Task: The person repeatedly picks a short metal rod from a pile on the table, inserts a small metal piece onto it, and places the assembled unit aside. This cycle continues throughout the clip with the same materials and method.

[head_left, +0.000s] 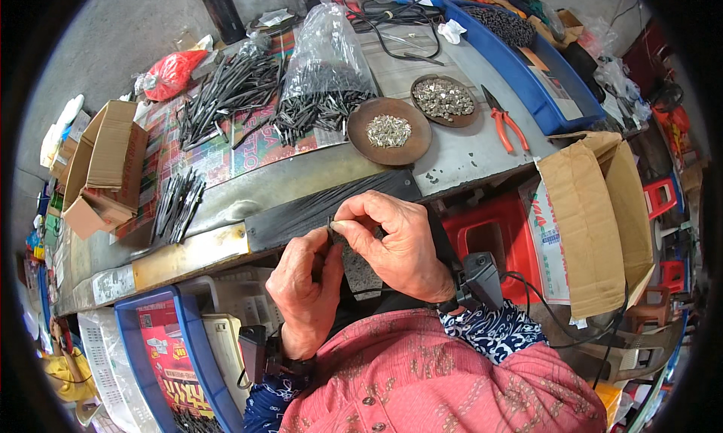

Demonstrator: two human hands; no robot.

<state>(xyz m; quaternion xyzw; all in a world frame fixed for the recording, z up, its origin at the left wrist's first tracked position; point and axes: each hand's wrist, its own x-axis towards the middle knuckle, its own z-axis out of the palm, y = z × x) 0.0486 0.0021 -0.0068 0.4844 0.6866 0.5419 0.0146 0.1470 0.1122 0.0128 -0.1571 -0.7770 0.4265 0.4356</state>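
Observation:
My left hand [305, 286] and my right hand [395, 241] meet in front of my chest at the table edge, both closed in a pinch. Between their fingertips is a small dark strip [330, 228], mostly hidden by the fingers. Just beyond my right hand, a round brown dish [361, 148] holds a heap of small shiny metal pieces [388, 130]. A second brown dish [468, 121] behind it carries darker metal bits [440, 99]. A small group of thin black strips [178, 205] lies on the table to the left.
Farther back are a larger pile of black strips [230, 94] and a clear plastic bag [324, 49] of them. Red-handled pliers [503, 123] lie at right, near a long blue tray [520, 79]. Cardboard boxes [113, 158] stand left and right; a blue crate [197, 343] sits below the edge.

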